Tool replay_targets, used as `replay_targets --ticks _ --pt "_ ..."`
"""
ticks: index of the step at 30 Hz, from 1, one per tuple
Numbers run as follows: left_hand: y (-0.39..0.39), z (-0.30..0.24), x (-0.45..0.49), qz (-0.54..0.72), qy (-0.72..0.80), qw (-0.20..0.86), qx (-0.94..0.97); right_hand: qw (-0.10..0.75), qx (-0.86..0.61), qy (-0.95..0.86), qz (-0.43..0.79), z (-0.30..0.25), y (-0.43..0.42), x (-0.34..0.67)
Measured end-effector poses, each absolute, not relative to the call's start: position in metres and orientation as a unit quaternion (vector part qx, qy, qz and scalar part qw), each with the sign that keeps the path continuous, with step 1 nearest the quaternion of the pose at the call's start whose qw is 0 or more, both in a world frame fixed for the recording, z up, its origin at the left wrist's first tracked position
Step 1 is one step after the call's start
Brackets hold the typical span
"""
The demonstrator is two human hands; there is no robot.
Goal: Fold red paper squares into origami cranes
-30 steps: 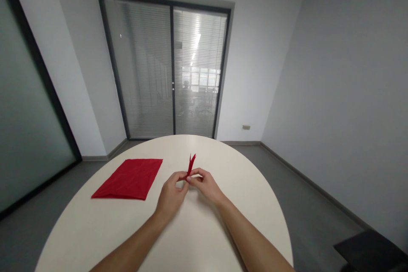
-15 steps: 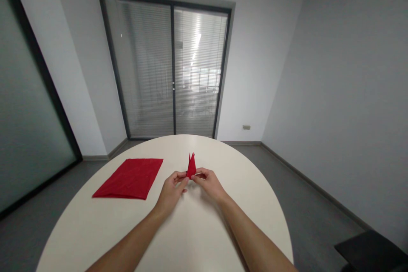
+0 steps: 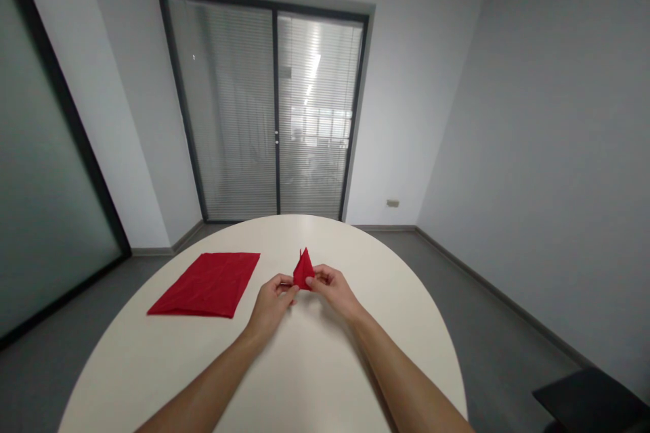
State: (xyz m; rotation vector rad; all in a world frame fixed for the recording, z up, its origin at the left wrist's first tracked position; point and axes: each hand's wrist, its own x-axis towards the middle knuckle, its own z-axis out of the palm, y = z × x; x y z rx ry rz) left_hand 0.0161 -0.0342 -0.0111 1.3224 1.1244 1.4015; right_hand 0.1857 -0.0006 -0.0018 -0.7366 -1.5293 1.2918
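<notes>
A small red folded paper piece (image 3: 303, 271), pointed at the top, is held up between my two hands over the round table. My left hand (image 3: 273, 294) pinches its lower left edge between thumb and fingers. On the other side, the thumb and fingers of my right hand (image 3: 332, 289) grip its lower right edge. One thin point sticks up behind the broader front flap. My fingertips behind the paper are partly hidden.
A large red sheet (image 3: 210, 284) lies flat and creased on the left of the white round table (image 3: 305, 379). Beyond stand glass doors with blinds (image 3: 228, 115). A black chair (image 3: 592, 399) is at the lower right.
The folded paper has turned and now shows a broader face, where two narrow points stood apart before. It sits slightly lower. Both hands have barely moved and keep their pinch.
</notes>
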Motion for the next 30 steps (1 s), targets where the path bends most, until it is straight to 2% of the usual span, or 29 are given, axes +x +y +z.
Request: replay_targets --ticks 7,15,22,30 --pt "-0.036 -0.008 0.018 0.582 0.444 0.432 0.526 0.447 -0.284 -0.641 0.555 -0.004 -0.004 0.188" --pt "-0.04 -0.003 0.019 0.547 0.46 0.422 0.558 0.446 -0.294 -0.674 0.51 0.008 -0.006 0.195" --pt "-0.043 0.004 0.019 0.523 0.469 0.419 0.575 0.476 -0.334 -0.653 0.484 0.011 -0.001 0.2" --pt "-0.042 0.002 0.021 0.537 0.475 0.404 0.568 0.491 -0.34 -0.607 0.525 0.007 0.003 0.203"
